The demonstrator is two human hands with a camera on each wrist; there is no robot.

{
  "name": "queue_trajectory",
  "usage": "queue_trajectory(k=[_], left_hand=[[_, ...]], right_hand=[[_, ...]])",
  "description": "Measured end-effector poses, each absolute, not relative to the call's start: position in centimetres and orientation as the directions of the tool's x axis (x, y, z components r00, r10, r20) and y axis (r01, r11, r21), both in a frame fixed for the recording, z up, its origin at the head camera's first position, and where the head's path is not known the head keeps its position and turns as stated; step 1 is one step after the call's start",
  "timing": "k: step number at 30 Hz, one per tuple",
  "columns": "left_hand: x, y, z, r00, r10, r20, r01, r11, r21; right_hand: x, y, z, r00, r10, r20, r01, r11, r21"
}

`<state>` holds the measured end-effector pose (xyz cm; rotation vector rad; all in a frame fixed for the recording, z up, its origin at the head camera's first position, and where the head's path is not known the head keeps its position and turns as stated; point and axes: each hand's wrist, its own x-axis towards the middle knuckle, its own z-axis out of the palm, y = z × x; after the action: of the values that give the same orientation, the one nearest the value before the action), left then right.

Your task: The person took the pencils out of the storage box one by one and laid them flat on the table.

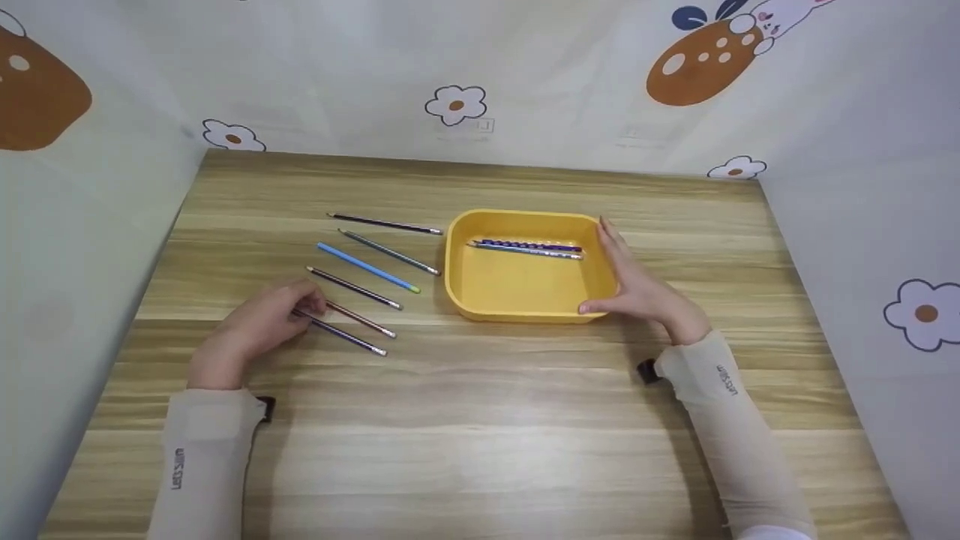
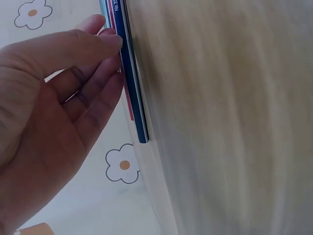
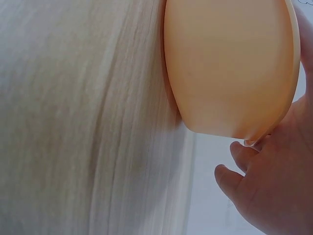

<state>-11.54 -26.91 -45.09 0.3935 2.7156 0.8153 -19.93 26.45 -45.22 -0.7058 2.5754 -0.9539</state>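
Observation:
My left hand (image 1: 266, 322) is at the near end of a spread of pencils, thumb and fingers pinching the dark blue pencil (image 2: 133, 88). Right beside that one lies a reddish pencil (image 1: 364, 320), partly covered by the hand. Farther back on the table are a dark pencil (image 1: 356, 289), a light blue pencil (image 1: 367, 267), a grey-green pencil (image 1: 390, 253) and a black pencil (image 1: 386, 223). My right hand (image 1: 645, 292) grips the right end of a yellow plastic box (image 1: 457, 289), thumb at the near rim. Inside lie a purple patterned pencil (image 1: 540, 246) and a pale blue pencil (image 1: 525, 251).
Everything stands on a wood-grain table (image 1: 480, 420). Pale curtains (image 1: 555, 82) printed with flowers close off its back and both sides. The box's left wall is close to the eraser ends of the farther pencils.

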Motion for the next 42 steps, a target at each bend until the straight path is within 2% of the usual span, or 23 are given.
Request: queue_trajectory(k=[10, 22, 42], left_hand=[[-11.9, -26.0, -44.8, -0.934, 0.351, -0.061, 0.193, 0.642, 0.742], [-12.7, -23.2, -43.8, -0.929, 0.367, -0.046, 0.149, 0.485, 0.862], [-14.7, -18.8, -43.6, -0.868, 0.490, 0.083, 0.253, 0.292, 0.922]], right_hand=[[-19.7, 26.5, -45.1, -0.832, -0.548, -0.088, -0.344, 0.633, -0.694], [-19.8, 26.5, -45.1, -0.831, -0.548, -0.097, -0.339, 0.637, -0.692], [-19.9, 26.3, -45.1, -0.831, -0.548, -0.091, -0.348, 0.642, -0.683]])
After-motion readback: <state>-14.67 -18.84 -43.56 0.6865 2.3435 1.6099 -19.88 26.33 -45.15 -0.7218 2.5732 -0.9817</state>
